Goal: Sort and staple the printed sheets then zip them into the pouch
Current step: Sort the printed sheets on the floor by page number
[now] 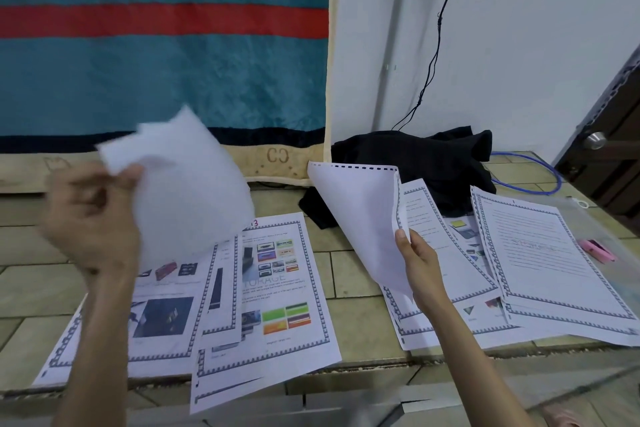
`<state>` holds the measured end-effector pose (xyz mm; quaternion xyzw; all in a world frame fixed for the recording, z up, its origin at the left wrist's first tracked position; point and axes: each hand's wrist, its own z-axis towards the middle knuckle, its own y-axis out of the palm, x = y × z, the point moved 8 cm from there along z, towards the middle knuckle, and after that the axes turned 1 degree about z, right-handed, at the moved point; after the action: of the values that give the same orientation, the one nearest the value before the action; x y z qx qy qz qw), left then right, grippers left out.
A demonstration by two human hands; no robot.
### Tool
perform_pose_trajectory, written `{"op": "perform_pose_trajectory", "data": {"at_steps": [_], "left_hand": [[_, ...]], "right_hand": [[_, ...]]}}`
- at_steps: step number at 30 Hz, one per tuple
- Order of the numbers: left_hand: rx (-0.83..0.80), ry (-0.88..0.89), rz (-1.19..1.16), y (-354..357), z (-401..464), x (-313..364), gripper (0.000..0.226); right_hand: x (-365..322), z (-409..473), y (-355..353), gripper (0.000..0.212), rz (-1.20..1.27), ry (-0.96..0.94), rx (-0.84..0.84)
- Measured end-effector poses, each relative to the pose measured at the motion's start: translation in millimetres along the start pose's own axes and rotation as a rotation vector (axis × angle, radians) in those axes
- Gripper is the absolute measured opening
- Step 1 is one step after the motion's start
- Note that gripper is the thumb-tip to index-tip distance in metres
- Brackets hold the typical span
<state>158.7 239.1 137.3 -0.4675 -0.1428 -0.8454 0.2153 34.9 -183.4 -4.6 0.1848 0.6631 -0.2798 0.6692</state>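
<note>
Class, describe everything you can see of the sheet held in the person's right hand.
The sheet is white paper, its blank back facing the camera, with a dark dashed border line showing along its top edge. It is lifted and curled, standing roughly upright above the spread of printed pages on the tiled surface. The right hand pinches it at its right edge, thumb on the near side. Its lower corner hangs beside that wrist.

Two bare forearms enter from the near edge of the view, one on the left and one on the right. Neither carries a sleeve, watch, bracelet or glove along its visible length. The left hand [91, 218] is motion-blurred; rings and nail details cannot be determined. The right hand [420, 262] is sharp: its fingers are ringless, and the thumb nail is short and unpainted.
</note>
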Motion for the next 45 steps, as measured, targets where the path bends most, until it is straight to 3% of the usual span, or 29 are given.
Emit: {"op": "perform_pose_trajectory", "data": {"at_steps": [2,4,7,9,11,14,17,18,24,30,33,37,39,42,45], "left_hand": [[-0.335,0.199,0.080,40,-30,34,0.005],[-0.604,0.301,0.190,64,-78,33,0.022],[-0.903,0.425,0.353,90,-144,-4,0.009],[-1.095,0.530,0.505,107,-187,-30,0.032],[-1.232,0.466,0.614,113,-215,-62,0.039],[-1.327,0.223,0.644,112,-223,-93,0.037],[-1.501,0.139,0.620,113,-234,-105,0.105],[-1.533,0.139,0.634,113,-237,-105,0.115],[-1.580,0.202,0.751,114,-237,-112,0.115],[-1.471,0.242,0.761,117,-230,-105,0.101],[-1.303,0.269,0.709,123,-232,-97,0.088],[-1.253,0.133,0.829,134,-247,-100,0.134],[-1.307,0.098,0.924,136,-255,-111,0.141],[-1.353,0.084,0.961,135,-260,-123,0.127],[-1.342,-0.020,0.830,134,-253,-118,0.087]], "right_hand": [[1,0,0,0.047,0.008,-0.006,0.003],[-1,0,0,0.045,0.009,-0.006,0.003],[-3,0,0,0.040,-0.003,-0.015,0.008],[-2,0,0,0.042,-0.003,-0.017,0.005],[1,1,0,0.044,-0.006,-0.011,0.000],[0,-2,0,0.038,-0.008,0.007,0.002],[-2,-5,0,0.043,-0.009,0.028,0.005],[-3,-6,1,0.045,-0.011,0.030,0.006],[-6,-8,2,0.043,-0.024,0.027,0.013],[-2,-7,5,0.037,-0.043,0.016,-0.010],[-1,-10,7,0.036,-0.046,0.019,-0.008],[-1,-11,7,0.034,-0.056,0.026,0.002],[-2,-12,8,0.035,-0.050,0.032,0.003],[-3,-13,7,0.036,-0.046,0.029,0.006],[-4,-14,6,0.036,-0.036,0.034,0.006]]}}
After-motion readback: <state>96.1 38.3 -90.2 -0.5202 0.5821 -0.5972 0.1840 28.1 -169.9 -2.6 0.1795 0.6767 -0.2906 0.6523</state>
